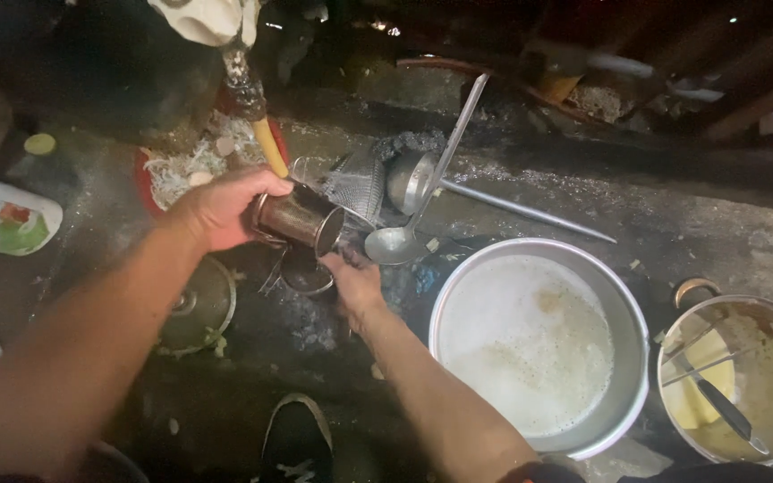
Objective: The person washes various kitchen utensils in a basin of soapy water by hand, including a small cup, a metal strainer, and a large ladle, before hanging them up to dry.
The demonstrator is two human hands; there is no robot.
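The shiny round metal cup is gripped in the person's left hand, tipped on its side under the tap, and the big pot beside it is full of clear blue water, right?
Not quite: the head view shows the large round metal pot holds cloudy, whitish foamy water, not clear blue. The rest stands: the left hand grips the shiny round metal cup, tipped on its side below the tap.

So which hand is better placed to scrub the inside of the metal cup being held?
Probably the right hand. The left hand already has its grip around the tarnished cylindrical metal cup, tilted with its mouth toward the right hand, whose fingers sit just below the rim.
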